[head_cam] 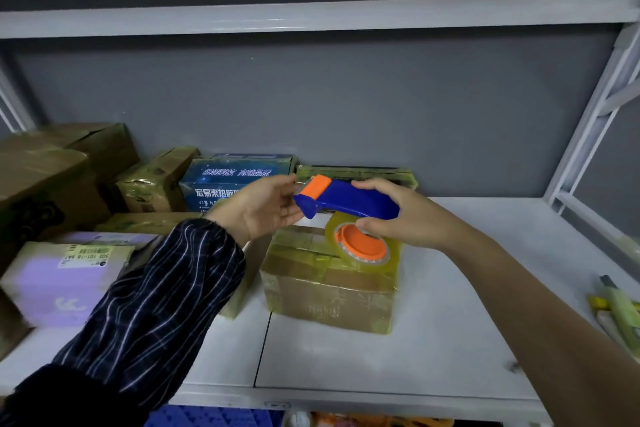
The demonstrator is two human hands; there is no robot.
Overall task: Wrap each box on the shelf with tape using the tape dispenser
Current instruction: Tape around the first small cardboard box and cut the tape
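The shelf (450, 340) is a pale board under a grey back wall, with a white upright post (585, 135) closing its right end and another shelf edge overhead. Its left half is crowded with stacked cardboard boxes (45, 184) and a blue printed box (235, 184) against the wall, while the right half of the board lies bare up to the post, apart from some greenish items (620, 308) at the right edge. A taped box (329, 288) stands near the middle, a little back from the front lip. Above its top, held in the air, is the tape dispenser (346, 201), blue with an orange nose pointing left and a clear tape roll (363, 246) hanging below. The right hand (398, 215) has its grip clamped round the dispenser's rear handle, fingers over the top. The left hand (266, 208) meets the nose, its grip closed lightly there, thumb above and fingers beneath.
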